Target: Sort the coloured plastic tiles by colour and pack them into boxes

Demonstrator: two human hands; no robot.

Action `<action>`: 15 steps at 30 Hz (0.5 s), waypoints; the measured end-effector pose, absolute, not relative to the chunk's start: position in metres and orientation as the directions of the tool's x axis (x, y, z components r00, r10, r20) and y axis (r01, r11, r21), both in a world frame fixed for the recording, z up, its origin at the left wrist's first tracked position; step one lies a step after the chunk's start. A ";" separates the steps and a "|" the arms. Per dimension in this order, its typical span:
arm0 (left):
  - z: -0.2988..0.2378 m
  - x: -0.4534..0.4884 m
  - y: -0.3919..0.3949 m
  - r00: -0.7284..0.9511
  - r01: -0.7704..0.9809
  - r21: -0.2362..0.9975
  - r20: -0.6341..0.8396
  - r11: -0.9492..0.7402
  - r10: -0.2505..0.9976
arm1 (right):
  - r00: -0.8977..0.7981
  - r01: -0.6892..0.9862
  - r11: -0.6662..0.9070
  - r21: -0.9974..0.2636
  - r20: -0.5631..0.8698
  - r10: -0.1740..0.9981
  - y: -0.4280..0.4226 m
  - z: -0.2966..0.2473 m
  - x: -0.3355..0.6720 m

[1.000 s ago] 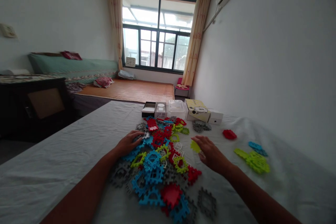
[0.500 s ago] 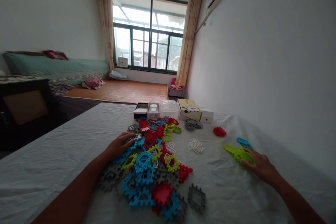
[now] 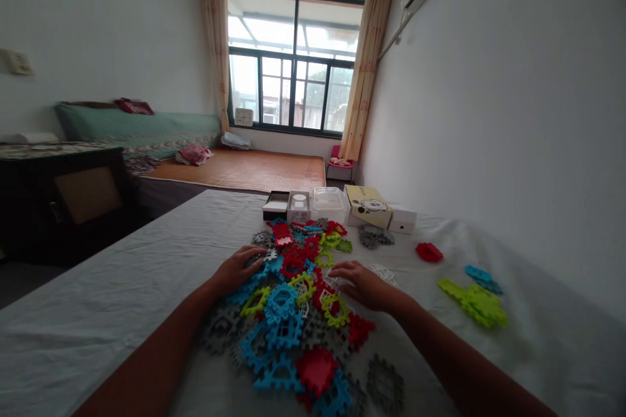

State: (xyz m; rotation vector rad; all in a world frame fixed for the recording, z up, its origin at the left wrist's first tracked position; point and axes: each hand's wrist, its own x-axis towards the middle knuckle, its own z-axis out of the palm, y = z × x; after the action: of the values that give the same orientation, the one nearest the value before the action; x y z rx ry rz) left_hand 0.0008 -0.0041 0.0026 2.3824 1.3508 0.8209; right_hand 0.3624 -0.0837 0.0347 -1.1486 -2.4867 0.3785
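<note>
Reaching white pieces [image 3: 329, 281], right hand [image 3: 364, 283] now off green stack [image 3: 482, 305]

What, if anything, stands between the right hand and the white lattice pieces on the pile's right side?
Nothing visible does: the right hand is right at the white lattice pieces; whether it touches them is unclear.

Notched pieces [image 3: 317, 368] in blue, red, lime green, grey and white on a pale grey cloth [image 3: 122, 287].
Around the mixed-colour pile [image 3: 281, 300], the red stack [image 3: 429, 251] is at two o'clock, the blue stack [image 3: 483, 278] and lime-green stack [image 3: 484, 307] at three; at one o'clock, a yellow box [image 3: 359, 199] bears a black-and-white cartoon face; at eleven, an orange-brown mat [image 3: 264, 169].
</note>
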 end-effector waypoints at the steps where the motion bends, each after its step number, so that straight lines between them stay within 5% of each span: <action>1: 0.002 0.001 -0.004 0.403 0.690 0.499 0.337 -0.524 0.851 | -0.623 0.650 0.654 -0.387 0.221 0.750 -0.081 0.031 0.358; 15: -0.002 -0.001 -0.002 0.407 0.673 0.521 0.333 -0.525 0.851 | -0.424 0.677 0.468 -0.568 0.219 0.879 -0.083 0.010 0.371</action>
State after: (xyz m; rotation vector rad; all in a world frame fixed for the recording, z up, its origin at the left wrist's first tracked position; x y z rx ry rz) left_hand -0.0011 -0.0024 -0.0017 2.3623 1.3244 0.8265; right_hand 0.3709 -0.0831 0.0097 -1.2918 -2.2297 0.5487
